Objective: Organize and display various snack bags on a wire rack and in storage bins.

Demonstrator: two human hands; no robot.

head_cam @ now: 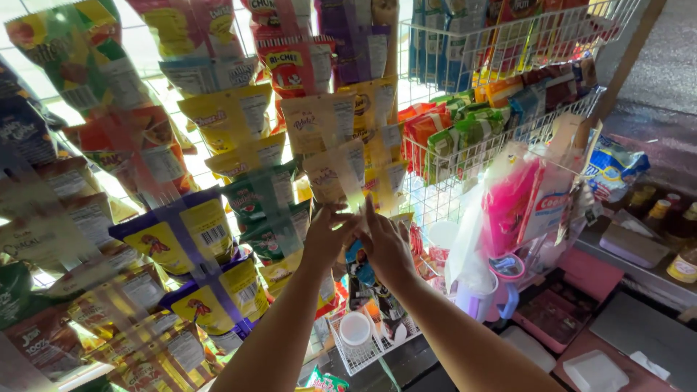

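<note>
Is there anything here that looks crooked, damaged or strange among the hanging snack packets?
Nothing is clearly damaged or spilled. The yellow packet strip that both hands, left hand and right hand, reach up to hangs slightly tilted, and the purple-and-yellow packets hang at a slant. Such hanging strips often do.

Both hands are raised into a crowded hanging display. The left hand (pixel 328 234) and right hand (pixel 386 243) meet at the foot of a yellow snack strip (pixel 341 156), with little gap between them. At ten o'clock, purple and yellow packets (pixel 190 234) hang close beside the left forearm; green packets (pixel 263 199) crowd in at eleven. At two o'clock a white wire rack (pixel 435 196) full of packets blocks the way, and a pink bag (pixel 508 199) hangs at three. Below, at six, a small wire basket (pixel 345 357) holding a white cup (pixel 355 328) sits between the forearms. The only open room lies at five o'clock, toward the pink counter (pixel 581 345).
</note>
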